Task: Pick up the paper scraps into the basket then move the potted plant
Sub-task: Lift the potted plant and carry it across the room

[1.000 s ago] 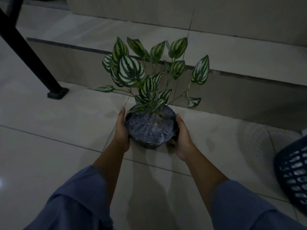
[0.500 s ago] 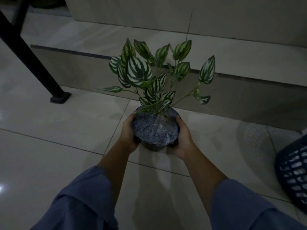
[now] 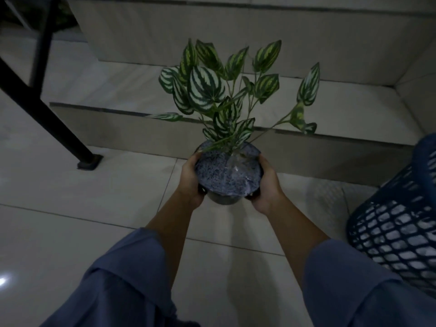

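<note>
The potted plant (image 3: 227,172) has striped green-and-white leaves and a dark round pot topped with speckled gravel. It is held above the tiled floor at the centre of the view. My left hand (image 3: 190,179) grips the pot's left side and my right hand (image 3: 266,185) grips its right side, fingers curled under the rim. A dark blue mesh basket (image 3: 396,223) with white paper scraps inside stands at the right edge, partly cut off.
A low tiled step (image 3: 122,121) runs across the view just behind the plant, with a wall above it. Black metal furniture legs (image 3: 54,128) stand on the floor at the left. Pale glossy floor tiles lie below my arms.
Both hands have closed round the pot and lifted it off the floor, up and slightly right. The view has shifted, showing more of the basket.
</note>
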